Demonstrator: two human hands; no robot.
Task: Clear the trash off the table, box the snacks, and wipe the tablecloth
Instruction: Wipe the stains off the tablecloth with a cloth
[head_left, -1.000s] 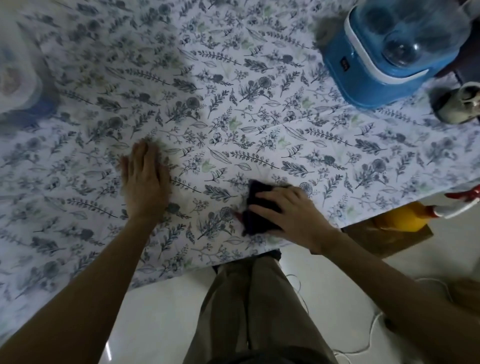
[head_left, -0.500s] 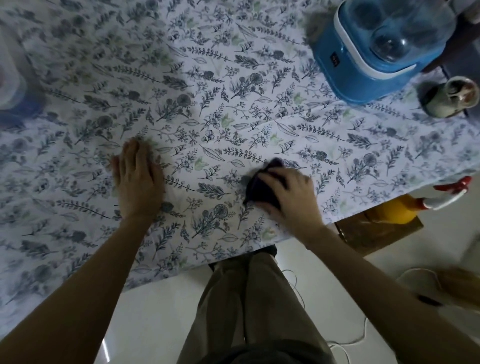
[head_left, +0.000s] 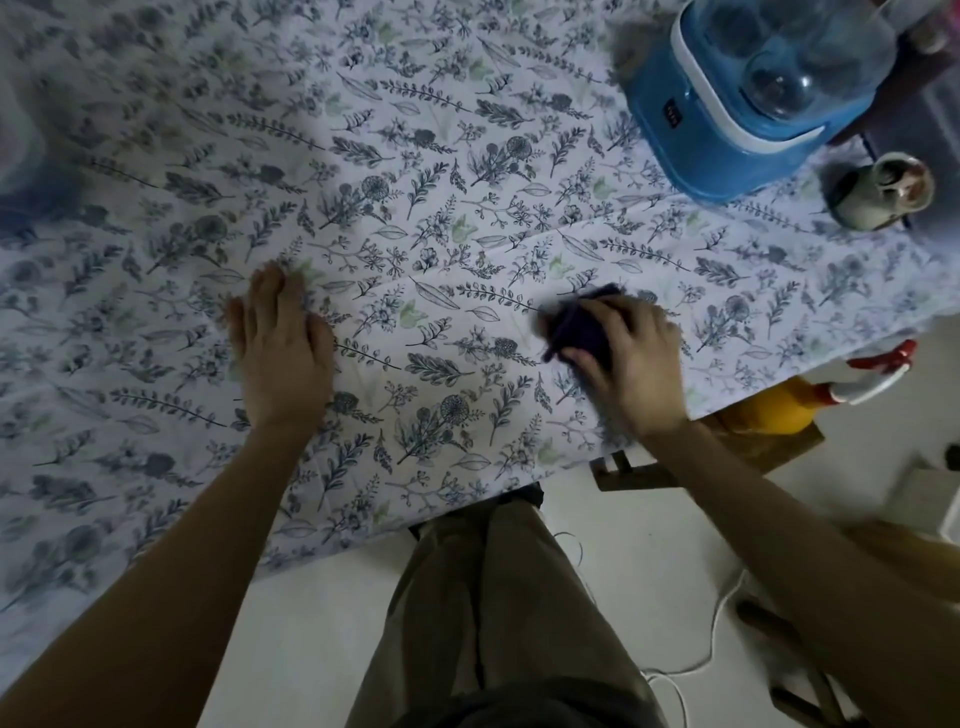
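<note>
A white tablecloth (head_left: 441, 218) printed with blue-grey leaves and flowers covers the table. My right hand (head_left: 631, 364) grips a dark purple cloth (head_left: 576, 327), bunched under its fingers and pressed onto the tablecloth near the front edge. My left hand (head_left: 280, 343) lies flat on the tablecloth to the left, fingers straight and pointing away from me, holding the fabric down.
A blue appliance with a clear lid (head_left: 753, 88) stands at the back right, with a small ceramic cup (head_left: 883, 192) beside it at the table's corner. A yellow spray bottle with a red-and-white trigger (head_left: 810, 400) rests on a wooden stool beyond the right edge. Cables lie on the floor.
My right hand has slid the dark cloth to the right and a little away from me across the tablecloth. My left hand has stayed flat in the same spot.
</note>
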